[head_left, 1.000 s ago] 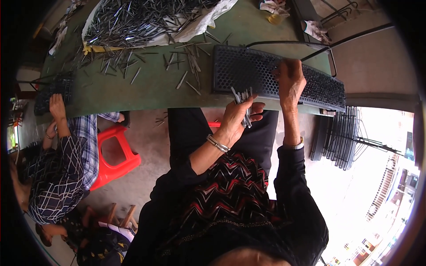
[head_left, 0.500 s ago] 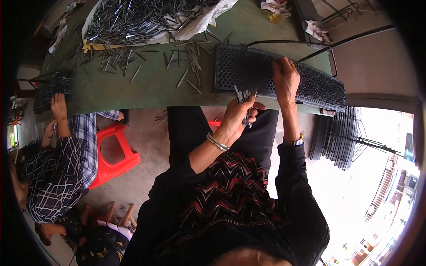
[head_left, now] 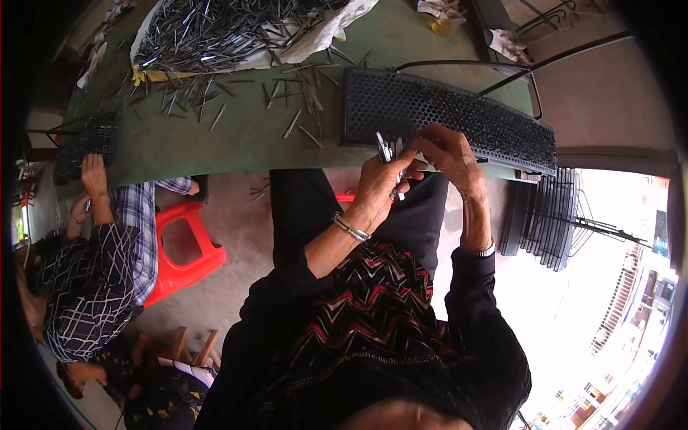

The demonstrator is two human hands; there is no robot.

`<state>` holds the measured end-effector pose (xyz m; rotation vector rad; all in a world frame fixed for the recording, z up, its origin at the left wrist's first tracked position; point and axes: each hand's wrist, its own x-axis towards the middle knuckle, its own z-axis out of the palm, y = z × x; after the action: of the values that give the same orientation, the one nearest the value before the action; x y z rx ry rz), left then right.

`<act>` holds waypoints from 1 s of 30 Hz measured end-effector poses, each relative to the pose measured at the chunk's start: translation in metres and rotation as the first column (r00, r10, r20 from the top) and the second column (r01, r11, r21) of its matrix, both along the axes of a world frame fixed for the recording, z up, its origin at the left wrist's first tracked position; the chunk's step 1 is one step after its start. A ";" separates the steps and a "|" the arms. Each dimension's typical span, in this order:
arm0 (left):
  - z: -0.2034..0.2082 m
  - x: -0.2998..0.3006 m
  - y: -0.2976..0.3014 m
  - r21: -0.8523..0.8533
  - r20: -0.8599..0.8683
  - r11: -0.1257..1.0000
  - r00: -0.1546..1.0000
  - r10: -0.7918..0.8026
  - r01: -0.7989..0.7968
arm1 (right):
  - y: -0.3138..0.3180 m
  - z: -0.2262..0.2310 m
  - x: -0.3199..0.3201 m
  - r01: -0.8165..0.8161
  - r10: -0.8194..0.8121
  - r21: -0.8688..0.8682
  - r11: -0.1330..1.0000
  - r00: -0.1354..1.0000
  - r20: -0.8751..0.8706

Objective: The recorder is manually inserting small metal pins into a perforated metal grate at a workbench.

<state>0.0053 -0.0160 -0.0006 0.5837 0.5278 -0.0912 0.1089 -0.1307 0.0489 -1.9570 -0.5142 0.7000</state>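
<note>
My left hand [head_left: 374, 188] is closed round a bunch of slim grey metal rods [head_left: 385, 148], held just below the near edge of the table. Their upper ends stick out above the thumb, and a few lower ends show under the fingers. Right beside it is my right hand [head_left: 456, 163], its fingertips pinched together close to the left thumb. What lies between those fingertips is too small and blurred to make out. Behind both hands lies a long black tray [head_left: 383, 97] full of round holes, its right part densely filled with dark pieces.
A heap of metal rods [head_left: 215, 36] lies on a white sack [head_left: 326, 32] on the green table [head_left: 251, 147], with loose rods [head_left: 312, 100] scattered before it. A black metal frame [head_left: 466, 64] rises behind the tray. At left, a co-worker's hand [head_left: 93, 172] touches another rack; a red stool [head_left: 215, 251] stands nearby.
My right hand has come down and left from over the holed tray to my left hand. The left hand keeps its bunch of rods almost in place.
</note>
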 end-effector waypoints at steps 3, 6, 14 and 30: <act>-0.002 -0.001 -0.002 0.043 -0.033 0.998 0.998 -0.047 0.048 | -0.004 0.006 0.001 -0.062 0.066 -0.085 0.994 0.997 0.041; -0.007 -0.001 -0.003 0.047 -0.024 0.996 0.997 -0.074 0.075 | -0.008 -0.001 0.004 -0.087 0.087 -0.002 0.996 0.996 0.017; -0.008 0.002 -0.001 -0.075 -0.097 0.996 0.994 -0.056 0.049 | 0.000 -0.002 0.008 0.398 -0.464 0.255 0.881 0.834 0.298; -0.021 0.002 -0.005 -0.173 -0.074 0.985 0.997 0.007 -0.020 | 0.005 -0.029 0.028 0.391 -0.362 0.138 0.910 0.587 0.724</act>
<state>0.0078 -0.0208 -0.0213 0.4076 0.5882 -0.1449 0.1372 -0.1254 0.0199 -2.2450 -0.5235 -0.4187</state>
